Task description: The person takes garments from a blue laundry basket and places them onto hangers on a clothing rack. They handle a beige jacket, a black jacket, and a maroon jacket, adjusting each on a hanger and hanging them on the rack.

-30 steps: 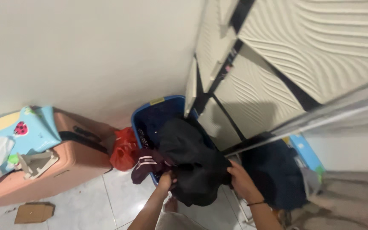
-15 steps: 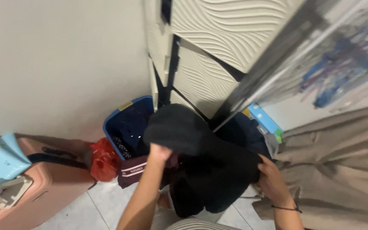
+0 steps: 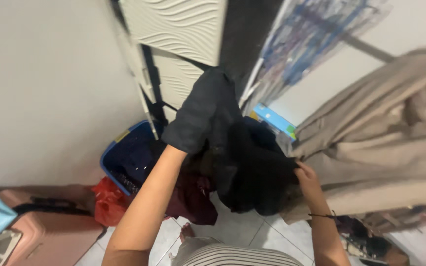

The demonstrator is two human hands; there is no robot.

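Observation:
I hold a black garment (image 3: 242, 162) up in front of me with both hands. My left hand (image 3: 186, 143) is hidden inside the cloth, raised toward the cabinet, with only the forearm showing. My right hand (image 3: 305, 178) grips the garment's lower right edge. Below the garment a blue laundry basket (image 3: 119, 155) stands by the wall, with a dark red garment (image 3: 193, 197) hanging over its front.
A white cabinet (image 3: 183, 29) with wavy drawer fronts stands behind the basket. A beige curtain (image 3: 380, 143) hangs at the right. A red bag (image 3: 107, 202) and a pink suitcase (image 3: 50, 236) lie on the tiled floor at the left.
Both hands have lifted the black garment out of the basket and higher, up toward the cabinet. The view has swung to the right, bringing the beige curtain in.

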